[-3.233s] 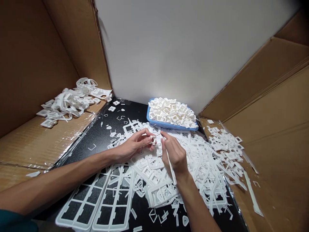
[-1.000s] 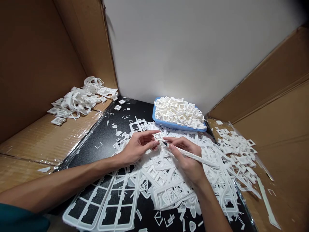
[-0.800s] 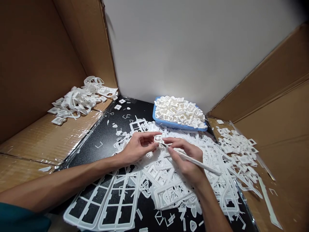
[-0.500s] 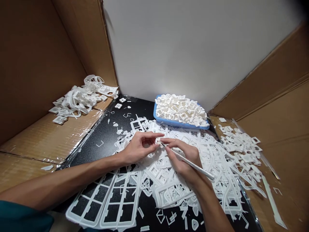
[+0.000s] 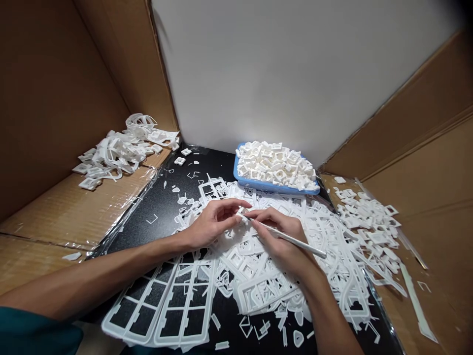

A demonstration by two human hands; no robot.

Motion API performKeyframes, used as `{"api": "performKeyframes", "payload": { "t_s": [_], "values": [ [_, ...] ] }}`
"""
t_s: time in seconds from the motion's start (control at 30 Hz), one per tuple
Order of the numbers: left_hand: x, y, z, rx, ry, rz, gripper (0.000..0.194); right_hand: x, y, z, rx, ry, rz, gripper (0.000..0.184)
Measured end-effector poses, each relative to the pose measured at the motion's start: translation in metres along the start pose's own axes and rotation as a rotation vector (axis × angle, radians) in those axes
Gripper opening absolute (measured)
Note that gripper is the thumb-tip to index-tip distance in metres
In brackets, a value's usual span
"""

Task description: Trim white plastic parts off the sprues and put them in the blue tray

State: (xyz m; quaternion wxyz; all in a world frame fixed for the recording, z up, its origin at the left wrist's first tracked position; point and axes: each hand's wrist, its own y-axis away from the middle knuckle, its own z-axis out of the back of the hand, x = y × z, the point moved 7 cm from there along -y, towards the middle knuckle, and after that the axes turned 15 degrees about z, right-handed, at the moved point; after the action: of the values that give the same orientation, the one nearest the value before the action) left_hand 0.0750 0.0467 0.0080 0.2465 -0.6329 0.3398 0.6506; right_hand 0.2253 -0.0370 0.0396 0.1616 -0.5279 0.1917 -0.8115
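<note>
Between its thumb and fingers, my left hand (image 5: 212, 223) pinches a small white plastic piece (image 5: 242, 211). My right hand (image 5: 281, 236) grips a slim, pale pen-like tool (image 5: 299, 242) whose dark tip points at that piece. Whether the tip touches the piece is hard to make out. Both hands are over a heap of white plastic frames and scraps (image 5: 254, 246). Long white grid frames (image 5: 181, 310) lie below my left forearm.
A blue tray (image 5: 277, 186) heaped with small white pieces stands behind my hands. More white pieces (image 5: 114, 153) pile up on cardboard at left, and another pile (image 5: 369, 222) lies at right. Cardboard walls (image 5: 424, 138) flank the black table (image 5: 144, 236).
The pen-like tool has tilted flatter, and my right hand has shifted slightly. The small piece has turned a little in my left fingers. The view has moved slightly.
</note>
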Motion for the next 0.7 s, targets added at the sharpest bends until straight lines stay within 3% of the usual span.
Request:
{"api": "performKeyframes", "payload": {
  "t_s": [0.17,0.5,0.7],
  "values": [
    [0.0,-0.001,-0.002,0.033,0.062,0.013,0.034,-0.001,0.0,0.0,-0.034,-0.056,-0.02,0.008],
    [-0.009,0.0,-0.006,-0.031,-0.015,-0.04,0.028,0.001,0.0,-0.007,-0.099,-0.053,0.035,0.01],
    [-0.002,-0.003,-0.003,0.005,0.067,-0.035,0.037,0.0,0.0,-0.007,-0.106,-0.023,0.033,0.011]
  ]
}}
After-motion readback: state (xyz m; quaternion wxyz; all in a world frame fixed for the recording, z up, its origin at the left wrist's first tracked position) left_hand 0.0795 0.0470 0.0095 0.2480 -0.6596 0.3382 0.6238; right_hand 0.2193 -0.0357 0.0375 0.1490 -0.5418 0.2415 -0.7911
